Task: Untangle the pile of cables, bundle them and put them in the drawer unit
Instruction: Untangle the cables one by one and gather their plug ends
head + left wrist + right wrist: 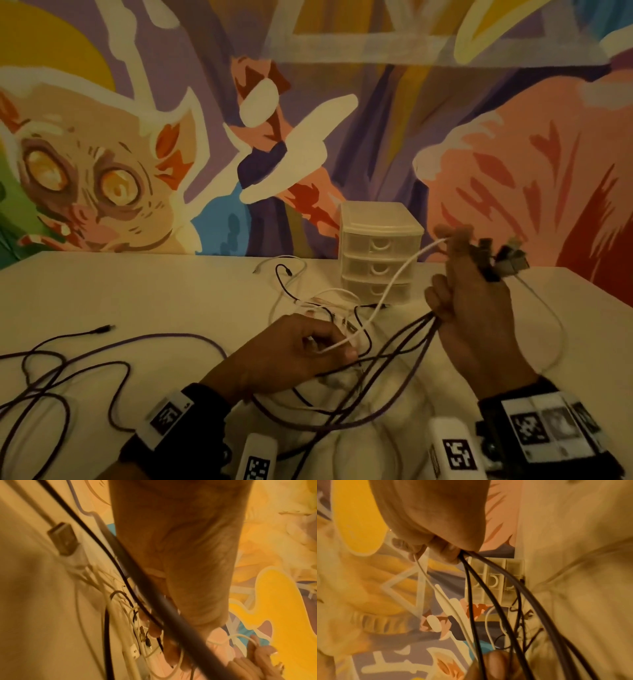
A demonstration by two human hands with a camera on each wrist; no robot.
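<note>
My right hand (462, 291) is raised over the table's right side, fingers curled round several dark cables (394, 346) whose plug ends (503, 260) stick out above the fist; the same dark cables (488, 595) hang from the fist in the right wrist view. A white cable (394, 287) runs from the right fingertips down to my left hand (308, 346), which pinches it just above the tangled pile (329, 308). In the left wrist view the left fingers (169, 654) curl among white and black cables (133, 635). The white three-drawer unit (378, 250) stands behind, drawers closed.
Long dark purple cable loops (68, 370) sprawl over the white table (154, 294) on the left, one plug end (102, 329) lying free. A painted mural wall (239, 120) rises directly behind the table. A USB plug (63, 539) lies on the table near my left wrist.
</note>
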